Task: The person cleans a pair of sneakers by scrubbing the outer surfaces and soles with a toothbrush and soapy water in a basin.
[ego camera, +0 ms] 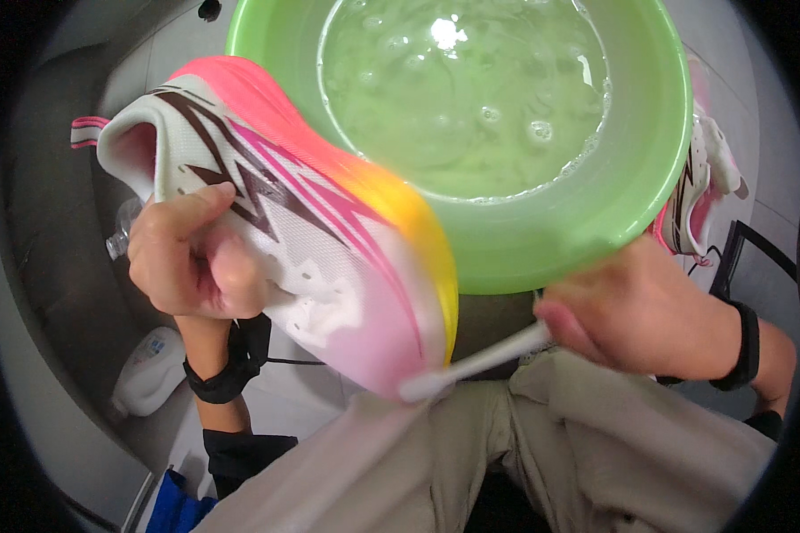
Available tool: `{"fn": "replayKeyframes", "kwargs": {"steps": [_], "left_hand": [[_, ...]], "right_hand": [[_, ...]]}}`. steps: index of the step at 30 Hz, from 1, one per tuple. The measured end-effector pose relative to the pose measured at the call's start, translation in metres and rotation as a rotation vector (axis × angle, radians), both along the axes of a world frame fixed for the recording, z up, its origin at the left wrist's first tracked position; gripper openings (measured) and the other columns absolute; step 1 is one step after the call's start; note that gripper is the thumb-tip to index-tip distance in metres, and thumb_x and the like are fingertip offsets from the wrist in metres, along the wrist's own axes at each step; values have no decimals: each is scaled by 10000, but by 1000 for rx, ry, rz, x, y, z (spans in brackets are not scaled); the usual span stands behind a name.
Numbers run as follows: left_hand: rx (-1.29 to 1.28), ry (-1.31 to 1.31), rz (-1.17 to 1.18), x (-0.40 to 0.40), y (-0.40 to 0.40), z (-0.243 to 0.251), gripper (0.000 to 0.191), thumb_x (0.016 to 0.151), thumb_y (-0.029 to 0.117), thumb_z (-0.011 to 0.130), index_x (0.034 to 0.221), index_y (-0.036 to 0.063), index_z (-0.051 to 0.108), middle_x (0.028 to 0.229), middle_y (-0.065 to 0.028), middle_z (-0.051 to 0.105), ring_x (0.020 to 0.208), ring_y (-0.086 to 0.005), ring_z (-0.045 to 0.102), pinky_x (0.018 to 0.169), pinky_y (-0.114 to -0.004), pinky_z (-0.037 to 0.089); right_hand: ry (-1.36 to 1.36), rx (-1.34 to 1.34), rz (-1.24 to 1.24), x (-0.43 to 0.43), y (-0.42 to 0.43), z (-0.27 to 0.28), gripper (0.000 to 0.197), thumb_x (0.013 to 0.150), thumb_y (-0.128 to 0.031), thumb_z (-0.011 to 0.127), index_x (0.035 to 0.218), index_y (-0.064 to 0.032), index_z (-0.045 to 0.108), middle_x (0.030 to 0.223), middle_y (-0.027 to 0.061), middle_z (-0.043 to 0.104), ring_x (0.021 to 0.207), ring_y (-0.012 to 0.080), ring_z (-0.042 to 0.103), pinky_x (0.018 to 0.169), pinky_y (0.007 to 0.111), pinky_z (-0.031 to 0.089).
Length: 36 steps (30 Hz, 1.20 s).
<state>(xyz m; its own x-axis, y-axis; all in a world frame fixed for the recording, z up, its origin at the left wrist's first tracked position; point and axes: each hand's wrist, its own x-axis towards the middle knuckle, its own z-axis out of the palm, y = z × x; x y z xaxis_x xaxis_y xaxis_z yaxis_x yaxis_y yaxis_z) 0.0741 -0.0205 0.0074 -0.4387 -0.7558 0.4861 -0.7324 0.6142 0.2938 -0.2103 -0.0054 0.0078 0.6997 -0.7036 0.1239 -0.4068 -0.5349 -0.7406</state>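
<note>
My left hand (200, 256) grips a running shoe (307, 233) by the side of its collar, with fingers inside the opening. White mesh with dark and pink zigzag stripes covers the shoe, and its sole runs from pink to yellow. The toe points down towards my lap. In my right hand (633, 313), blurred by motion, is a white toothbrush-like brush (480, 360), its head against the shoe's toe. Behind the shoe stands a green plastic basin (540, 266) of water with some bubbles.
A second running shoe (690, 193) lies right of the basin. On the left are a white plastic bottle (152, 370) and a clear bottle (121, 226). Blue fabric (177, 503) shows at the lower left. A black frame (740, 253) stands at the right.
</note>
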Motion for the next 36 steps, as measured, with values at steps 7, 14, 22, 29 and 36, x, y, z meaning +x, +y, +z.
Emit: {"fn": "replayKeyframes", "kwargs": {"steps": [7, 14, 22, 29, 36], "left_hand": [[-53, 43, 31, -4, -3, -4, 217, 544, 93, 445, 682, -47, 540, 586, -101, 553, 446, -145, 479, 455, -215, 387], [25, -21, 22, 1, 4, 0, 245, 629, 43, 380, 803, -73, 509, 729, -114, 557, 620, -124, 502, 601, -210, 394], [29, 92, 179, -4, 7, 0, 221, 535, 44, 418, 695, -40, 545, 618, -112, 573, 491, -163, 515, 504, -215, 412], [27, -17, 41, -4, 3, 4, 251, 630, 33, 363, 807, -76, 503, 718, -110, 555, 581, -110, 479, 565, -194, 375], [-2, -22, 25, -4, 2, 1, 253, 617, 32, 368, 798, -80, 503, 730, -117, 557, 599, -113, 490, 578, -199, 384]], "right_hand": [[201, 119, 105, -7, -2, 13, 147, 749, -62, 523, 611, -32, 485, 552, 87, 481, 487, 277, 470, 506, 344, 415], [140, 51, 89, -12, -6, 10, 96, 737, -57, 528, 648, -25, 506, 539, 101, 472, 467, 266, 472, 475, 335, 411], [364, 146, 117, -20, -14, 9, 127, 742, -56, 506, 622, -24, 481, 561, 105, 471, 485, 265, 479, 482, 339, 408], [283, 120, 98, -22, -18, 8, 190, 773, -54, 479, 588, -11, 474, 485, 114, 443, 403, 253, 447, 414, 322, 379], [338, 104, 76, -15, -17, 15, 237, 811, -86, 460, 589, -4, 471, 478, 112, 432, 407, 259, 445, 421, 334, 371]]}}
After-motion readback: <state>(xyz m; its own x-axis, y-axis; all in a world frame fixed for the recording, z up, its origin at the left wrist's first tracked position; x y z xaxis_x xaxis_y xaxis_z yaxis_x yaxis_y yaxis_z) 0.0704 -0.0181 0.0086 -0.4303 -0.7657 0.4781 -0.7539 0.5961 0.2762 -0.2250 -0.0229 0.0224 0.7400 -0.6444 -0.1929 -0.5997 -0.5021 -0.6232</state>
